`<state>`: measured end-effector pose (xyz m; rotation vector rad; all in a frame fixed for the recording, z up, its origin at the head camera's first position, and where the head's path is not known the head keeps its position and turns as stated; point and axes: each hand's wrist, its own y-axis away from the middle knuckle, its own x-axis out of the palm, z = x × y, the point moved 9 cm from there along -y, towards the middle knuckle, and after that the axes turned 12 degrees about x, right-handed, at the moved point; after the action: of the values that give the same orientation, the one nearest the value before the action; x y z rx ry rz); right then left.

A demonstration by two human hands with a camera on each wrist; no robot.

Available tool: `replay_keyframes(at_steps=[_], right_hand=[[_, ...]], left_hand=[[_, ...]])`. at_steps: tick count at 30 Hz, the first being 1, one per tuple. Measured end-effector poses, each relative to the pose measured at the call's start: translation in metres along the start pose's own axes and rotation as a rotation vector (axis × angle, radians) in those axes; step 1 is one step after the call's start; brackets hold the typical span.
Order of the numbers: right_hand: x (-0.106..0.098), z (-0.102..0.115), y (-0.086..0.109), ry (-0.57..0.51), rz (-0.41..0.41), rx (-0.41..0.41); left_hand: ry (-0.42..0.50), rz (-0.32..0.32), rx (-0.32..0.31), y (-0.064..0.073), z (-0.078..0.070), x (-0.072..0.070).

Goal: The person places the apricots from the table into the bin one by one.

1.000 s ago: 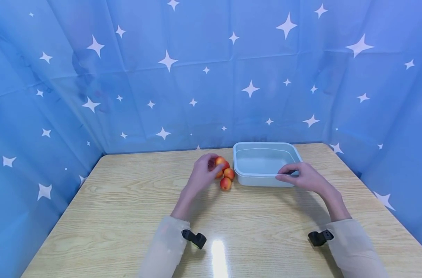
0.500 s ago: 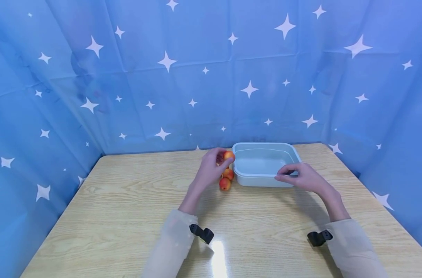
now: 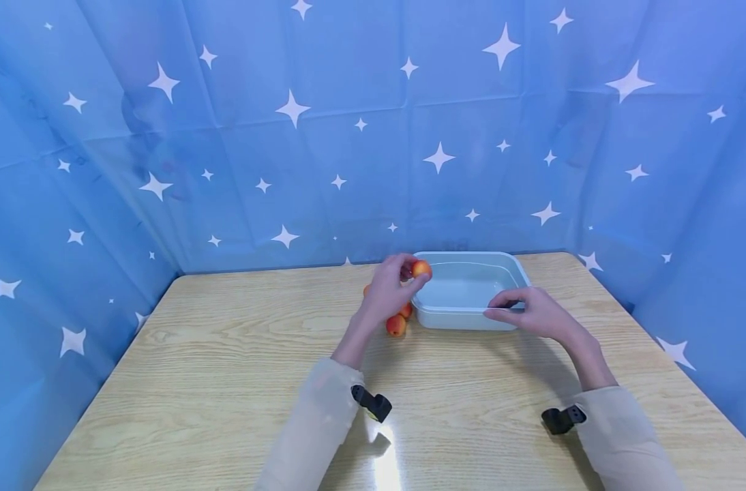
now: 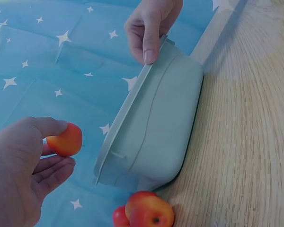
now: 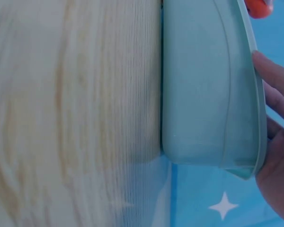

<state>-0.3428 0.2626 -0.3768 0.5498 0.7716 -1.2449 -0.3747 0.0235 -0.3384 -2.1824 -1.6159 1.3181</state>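
Note:
My left hand [image 3: 385, 290] pinches a small red-and-orange apple [image 3: 421, 269] between thumb and fingers, raised at the left rim of a pale blue plastic tub [image 3: 461, 319]. In the left wrist view the held apple [image 4: 66, 140] is apart from the tub wall [image 4: 163, 118]. My right hand [image 3: 535, 314] grips the tub's rim at its near right side, thumb outside, as the right wrist view also shows. More apples [image 3: 395, 325] lie on the table left of the tub, partly hidden behind my left hand. What shows of the tub's inside holds nothing.
The wooden table [image 3: 226, 382] ends at the back against a blue curtain [image 3: 348, 157] with white stars, which also hangs along both sides. Each sleeve carries a black wrist camera [image 3: 371, 403]. A bright light reflection lies on the near tabletop.
My left hand has lifted an apple from the group and carried it right and away from me to the tub's rim. My right hand stays on the tub.

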Motion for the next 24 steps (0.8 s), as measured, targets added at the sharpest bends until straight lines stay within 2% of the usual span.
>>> replay_keyframes(at_steps=[9,24], right_hand=[[0.0,-0.001,-0.001,-0.001,-0.006,0.005],[0.0,0.0,-0.001,0.005,-0.006,0.012]], left_hand=[[-0.032,0.043,-0.018,-0.008,-0.006,0.015],[-0.041,0.086,0.029,-0.014,-0.002,0.037]])
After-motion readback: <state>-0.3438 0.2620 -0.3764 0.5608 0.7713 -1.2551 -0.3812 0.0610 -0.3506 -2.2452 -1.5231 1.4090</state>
